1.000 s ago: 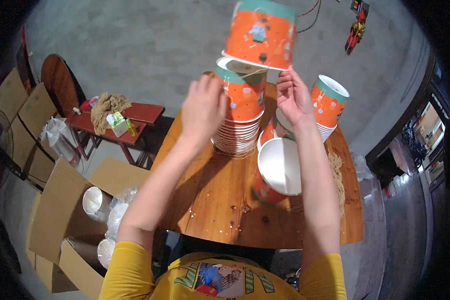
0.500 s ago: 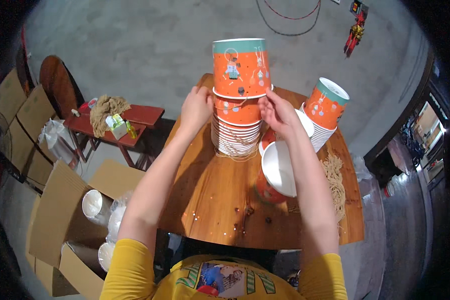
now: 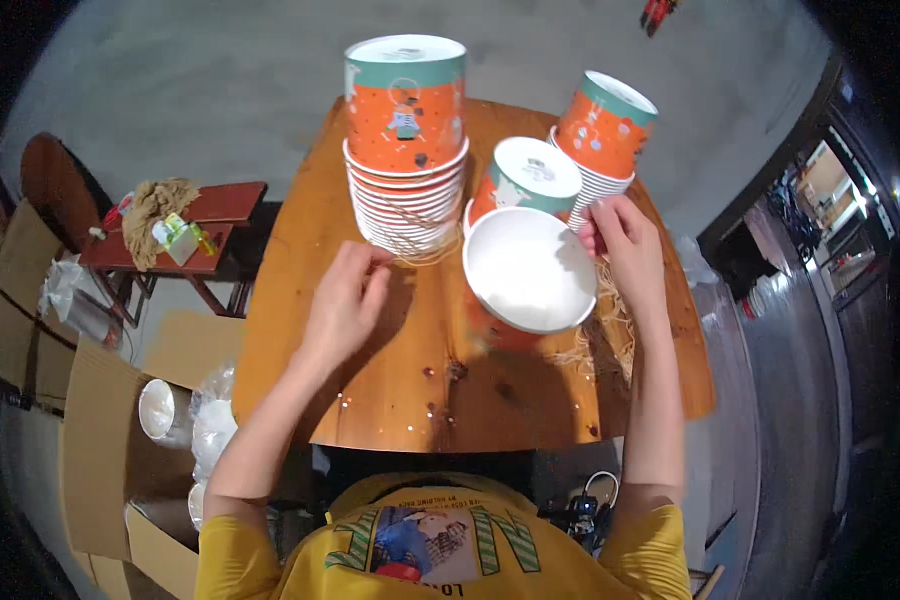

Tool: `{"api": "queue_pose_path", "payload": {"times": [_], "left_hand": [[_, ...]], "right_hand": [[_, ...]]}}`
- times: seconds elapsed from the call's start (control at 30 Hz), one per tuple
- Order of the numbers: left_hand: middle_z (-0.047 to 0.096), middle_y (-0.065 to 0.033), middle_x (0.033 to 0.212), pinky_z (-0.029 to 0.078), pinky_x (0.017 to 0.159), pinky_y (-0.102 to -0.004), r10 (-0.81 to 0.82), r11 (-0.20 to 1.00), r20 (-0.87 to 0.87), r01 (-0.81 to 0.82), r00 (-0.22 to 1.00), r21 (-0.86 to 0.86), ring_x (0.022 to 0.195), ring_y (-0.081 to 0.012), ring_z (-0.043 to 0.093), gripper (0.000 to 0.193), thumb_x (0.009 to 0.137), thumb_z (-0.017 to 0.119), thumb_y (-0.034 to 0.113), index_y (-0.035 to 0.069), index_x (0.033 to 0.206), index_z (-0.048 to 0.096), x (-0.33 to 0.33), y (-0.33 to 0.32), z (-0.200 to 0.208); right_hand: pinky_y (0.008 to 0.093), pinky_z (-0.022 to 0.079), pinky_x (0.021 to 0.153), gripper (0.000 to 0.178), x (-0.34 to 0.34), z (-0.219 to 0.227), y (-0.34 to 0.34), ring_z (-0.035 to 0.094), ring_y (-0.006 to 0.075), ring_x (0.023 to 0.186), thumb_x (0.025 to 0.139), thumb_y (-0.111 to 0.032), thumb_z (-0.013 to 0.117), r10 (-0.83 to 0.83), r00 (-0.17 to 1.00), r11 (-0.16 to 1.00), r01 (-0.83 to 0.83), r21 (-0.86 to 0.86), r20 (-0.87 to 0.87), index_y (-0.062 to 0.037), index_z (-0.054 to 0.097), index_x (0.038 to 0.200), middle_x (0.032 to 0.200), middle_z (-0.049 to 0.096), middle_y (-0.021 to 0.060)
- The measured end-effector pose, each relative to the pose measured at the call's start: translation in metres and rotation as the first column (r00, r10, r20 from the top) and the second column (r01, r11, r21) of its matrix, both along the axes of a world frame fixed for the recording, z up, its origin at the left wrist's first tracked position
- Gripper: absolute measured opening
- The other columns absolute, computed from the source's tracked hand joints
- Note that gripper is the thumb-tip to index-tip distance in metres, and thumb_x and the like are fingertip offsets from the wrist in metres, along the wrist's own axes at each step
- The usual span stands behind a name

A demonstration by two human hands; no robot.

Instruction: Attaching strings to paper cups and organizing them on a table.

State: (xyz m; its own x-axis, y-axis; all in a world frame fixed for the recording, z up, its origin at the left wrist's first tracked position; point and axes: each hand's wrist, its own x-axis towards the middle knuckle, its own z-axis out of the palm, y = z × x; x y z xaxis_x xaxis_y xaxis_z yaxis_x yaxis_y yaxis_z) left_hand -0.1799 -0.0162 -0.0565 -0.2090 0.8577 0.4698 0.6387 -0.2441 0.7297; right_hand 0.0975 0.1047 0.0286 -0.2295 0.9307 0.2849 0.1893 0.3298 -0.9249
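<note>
A tall stack of nested paper buckets (image 3: 406, 125), orange with a green band and upside down, stands at the table's far left. Thin twine (image 3: 420, 245) loops around its lower rims. My left hand (image 3: 345, 300) is just in front of the stack, its fingers loosely curled with a gap between thumb and forefinger. A tilted paper bucket (image 3: 530, 270) shows its white inside toward me. Beside its right rim is my right hand (image 3: 625, 250), fingers bent and drawn together; whatever they hold is hidden. Behind the tilted bucket stands another inverted bucket (image 3: 537, 167).
A second stack (image 3: 607, 115) stands at the back right. Loose twine (image 3: 620, 340) lies on the wooden table (image 3: 370, 420) near its right edge. On the left are an open cardboard box (image 3: 100, 450) with wrapped white buckets and a red bench (image 3: 220, 205) bearing a twine bundle.
The top bucket of the left stack has dropped down over the one below it. My hands have come off it: the left lower and nearer, the right beside the tilted bucket. The view has shifted.
</note>
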Motion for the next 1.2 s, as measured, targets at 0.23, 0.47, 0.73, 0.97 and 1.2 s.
{"api": "queue_pose_path", "payload": {"times": [0.23, 0.47, 0.73, 0.97, 1.2], "left_hand": [[0.048, -0.0122, 0.126, 0.037, 0.102, -0.0451, -0.16, 0.953, -0.402, 0.247, 0.902, 0.175, 0.122, -0.0347, 0.043, 0.039, 0.078, 0.063, 0.004, 0.01, 0.117, 0.057, 0.069, -0.01, 0.017], [0.052, -0.011, 0.121, 0.039, 0.097, -0.0441, -0.13, 0.96, -0.439, 0.223, 0.889, 0.167, 0.122, -0.0341, 0.045, 0.029, 0.081, 0.063, 0.009, 0.009, 0.11, 0.06, 0.079, -0.005, 0.01], [0.053, -0.0162, 0.105, 0.043, 0.086, -0.0406, -0.06, 0.94, -0.296, 0.154, 0.953, 0.306, 0.101, -0.0322, 0.052, 0.028, 0.078, 0.058, -0.004, 0.002, 0.105, 0.06, 0.105, -0.036, -0.001], [0.056, -0.0149, 0.111, 0.045, 0.087, -0.0402, -0.374, 0.905, -0.113, 0.389, 0.921, 0.173, 0.101, -0.0312, 0.055, 0.044, 0.076, 0.063, -0.005, 0.001, 0.118, 0.053, 0.153, -0.038, -0.007], [0.057, -0.0153, 0.11, 0.046, 0.086, -0.0325, -0.473, 0.812, 0.437, 0.571, 0.765, -0.121, 0.103, -0.0266, 0.057, 0.034, 0.086, 0.059, 0.002, 0.001, 0.119, 0.051, 0.154, -0.037, -0.021]], "right_hand": [[0.0292, 0.046, 0.066, 0.012, 0.083, -0.107, -0.048, 0.055, 0.0153, 0.07, 0.092, -0.011, 0.054, -0.294, 0.902, 0.932, 0.197, 0.305, 0.316, -0.0005, 0.06, 0.091, 0.079, 0.059, 0.0085], [0.0384, 0.047, 0.075, 0.01, 0.105, -0.14, -0.06, 0.058, 0.0301, 0.082, 0.08, -0.008, 0.063, -0.243, 0.721, 0.871, -0.133, 0.473, 0.649, -0.0054, 0.061, 0.089, 0.083, 0.06, 0.0112], [0.0407, 0.046, 0.074, 0.01, 0.112, -0.138, -0.081, 0.056, 0.0303, 0.087, 0.08, -0.013, 0.062, -0.289, 0.647, 0.941, 0.057, 0.333, 0.705, -0.0058, 0.058, 0.085, 0.089, 0.057, 0.0124], [0.0397, 0.047, 0.084, 0.02, 0.087, -0.12, -0.094, 0.056, 0.0323, 0.101, 0.082, -0.014, 0.061, -0.074, 0.743, 0.969, -0.104, 0.224, 0.665, -0.0047, 0.059, 0.099, 0.102, 0.061, 0.0127], [0.0356, 0.049, 0.07, 0.012, 0.054, -0.056, -0.117, 0.061, 0.0283, 0.079, 0.088, -0.013, 0.057, 0.232, 0.882, 0.969, -0.244, -0.025, 0.41, -0.0033, 0.059, 0.095, 0.085, 0.062, 0.0133]]}}
